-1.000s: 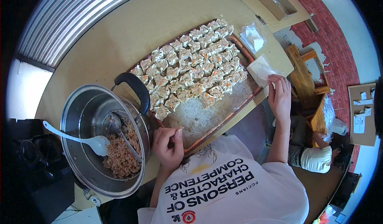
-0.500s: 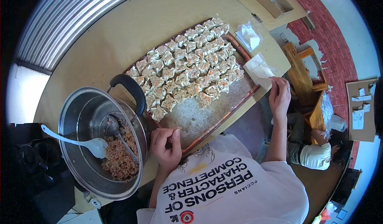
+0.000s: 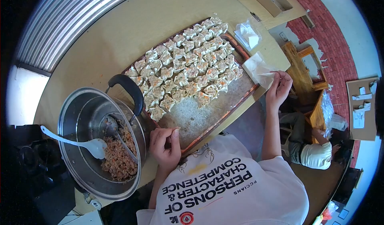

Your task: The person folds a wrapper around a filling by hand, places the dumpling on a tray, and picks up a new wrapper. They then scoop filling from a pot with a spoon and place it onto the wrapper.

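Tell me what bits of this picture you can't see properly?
Head view:
- Left hand: curled fingers hide whether it holds anything.
- Right hand: too small to tell if it has pinched a wrapper.
- Pot: the filling covers part of its bottom.

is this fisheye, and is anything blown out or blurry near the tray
Head view: strong fisheye, black corners, tray edges bowed; soft daylight, faint shadows, a sheen on the pot wall, the wrapper stack nearly washed out; dumplings, left hand and right hand look sharp.
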Motion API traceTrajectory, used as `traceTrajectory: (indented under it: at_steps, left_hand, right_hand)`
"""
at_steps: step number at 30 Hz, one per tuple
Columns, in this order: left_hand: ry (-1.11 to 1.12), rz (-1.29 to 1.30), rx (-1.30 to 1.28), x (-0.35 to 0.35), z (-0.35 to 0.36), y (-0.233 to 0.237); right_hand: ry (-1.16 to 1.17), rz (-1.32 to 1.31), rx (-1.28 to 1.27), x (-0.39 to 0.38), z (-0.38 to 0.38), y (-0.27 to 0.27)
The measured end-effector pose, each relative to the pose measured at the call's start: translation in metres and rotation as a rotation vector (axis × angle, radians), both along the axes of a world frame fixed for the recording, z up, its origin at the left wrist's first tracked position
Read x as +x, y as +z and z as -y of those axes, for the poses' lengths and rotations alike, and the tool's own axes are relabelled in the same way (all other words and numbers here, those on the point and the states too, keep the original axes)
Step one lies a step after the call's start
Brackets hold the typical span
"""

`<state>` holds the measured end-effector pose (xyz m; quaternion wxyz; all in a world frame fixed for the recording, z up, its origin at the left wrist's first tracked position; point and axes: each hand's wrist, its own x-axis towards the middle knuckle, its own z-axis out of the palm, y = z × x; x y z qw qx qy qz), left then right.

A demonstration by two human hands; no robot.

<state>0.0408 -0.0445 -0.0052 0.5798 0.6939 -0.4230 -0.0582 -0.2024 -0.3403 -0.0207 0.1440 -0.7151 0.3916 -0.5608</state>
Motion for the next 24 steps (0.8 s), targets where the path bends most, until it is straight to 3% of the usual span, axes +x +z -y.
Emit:
traceTrajectory:
  at_steps: [7, 14, 24]
  left_hand:
    - [0.005, 0.024, 0.04, 0.0, 0.0, 0.002]
    - [0.017, 0.038, 0.042, 0.001, 0.0, -0.002]
    - [0.009, 0.024, 0.142, 0.0, -0.001, 0.008]
  right_hand:
    - [0.03, 0.309, 0.003, 0.016, -0.004, -0.013]
    - [-0.07, 0.388, 0.055, 0.022, -0.027, -0.013]
    - [-0.01, 0.518, 0.225, 0.009, -0.029, -0.009]
